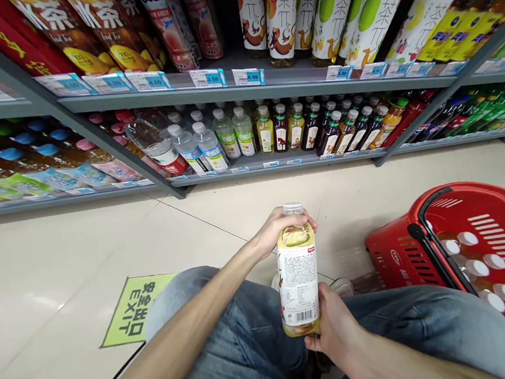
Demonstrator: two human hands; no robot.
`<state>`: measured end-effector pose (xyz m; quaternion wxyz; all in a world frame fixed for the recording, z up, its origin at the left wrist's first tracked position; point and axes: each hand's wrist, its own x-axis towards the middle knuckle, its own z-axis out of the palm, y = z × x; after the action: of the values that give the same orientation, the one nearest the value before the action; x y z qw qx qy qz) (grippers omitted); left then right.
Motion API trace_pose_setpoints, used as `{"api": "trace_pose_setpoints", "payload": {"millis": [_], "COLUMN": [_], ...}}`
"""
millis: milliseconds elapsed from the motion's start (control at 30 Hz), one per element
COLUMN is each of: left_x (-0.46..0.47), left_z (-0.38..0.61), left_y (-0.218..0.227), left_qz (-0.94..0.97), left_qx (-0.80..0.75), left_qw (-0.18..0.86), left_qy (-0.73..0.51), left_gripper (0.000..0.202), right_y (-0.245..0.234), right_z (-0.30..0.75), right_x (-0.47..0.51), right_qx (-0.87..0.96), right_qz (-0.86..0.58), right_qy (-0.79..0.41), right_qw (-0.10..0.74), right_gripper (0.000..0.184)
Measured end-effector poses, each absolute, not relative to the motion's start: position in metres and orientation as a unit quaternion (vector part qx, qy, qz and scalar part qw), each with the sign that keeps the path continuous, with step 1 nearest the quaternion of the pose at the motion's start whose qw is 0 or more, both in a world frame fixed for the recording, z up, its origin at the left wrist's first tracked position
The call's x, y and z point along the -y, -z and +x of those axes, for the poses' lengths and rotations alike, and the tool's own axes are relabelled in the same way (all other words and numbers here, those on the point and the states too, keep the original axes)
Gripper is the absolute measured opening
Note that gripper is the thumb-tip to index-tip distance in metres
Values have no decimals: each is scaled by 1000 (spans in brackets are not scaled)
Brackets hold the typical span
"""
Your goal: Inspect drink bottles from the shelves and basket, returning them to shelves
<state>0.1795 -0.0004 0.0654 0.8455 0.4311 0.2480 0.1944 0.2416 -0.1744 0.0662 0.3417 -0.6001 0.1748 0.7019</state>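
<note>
White-labelled bottle [299, 280] of pale yellow drink held in front of the body, between the knees, cap end toward the shelves. Back label faces the camera: dense small print, barcode near the base, small red mark at upper right. Translucent whitish cap on.

Left hand [277, 227] wrapped round the bottle's neck and shoulder, just below the cap, fingertips showing at the far side. Right hand [332, 318] cupped against the lower right side, thumb near the base. Both hands closed in on the same bottle.

Person low, in blue jeans [230, 339], knees bent. To the right, on the tiled floor [63, 247], a red shopping basket [385, 245] with black handle; white-capped bottles [478, 267] inside, well apart from the held one. Left of the knees, a green EXIT floor sign [129, 318], partly covered by the leg.

Ahead: lower shelf [242, 171] with rows of small juice bottles [294, 130]; upper shelf [292, 91] with fruit-printed tea bottles [282, 22].
</note>
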Motion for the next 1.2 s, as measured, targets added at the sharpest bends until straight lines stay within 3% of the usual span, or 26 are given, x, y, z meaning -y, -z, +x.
{"api": "trace_pose_setpoints", "payload": {"millis": [400, 700, 900, 1200], "left_x": [-2, -2, -3, -2], "left_z": [178, 177, 179, 179], "left_y": [-68, -61, -63, -68], "left_qz": [493, 425, 392, 375], "left_qx": [-324, -422, -432, -441], "left_qw": [792, 771, 778, 784], "left_qy": [-157, -217, -233, -225], "left_gripper": [26, 17, 38, 43], "right_y": [-79, -81, -80, -80], "right_z": [242, 244, 246, 245], "right_x": [173, 173, 172, 173], "right_qx": [-173, -164, -168, -171], "right_qz": [-584, -591, -594, -603], "right_qy": [-729, -727, -721, -703], "right_qw": [313, 308, 315, 336], "right_gripper": [46, 48, 45, 39]}}
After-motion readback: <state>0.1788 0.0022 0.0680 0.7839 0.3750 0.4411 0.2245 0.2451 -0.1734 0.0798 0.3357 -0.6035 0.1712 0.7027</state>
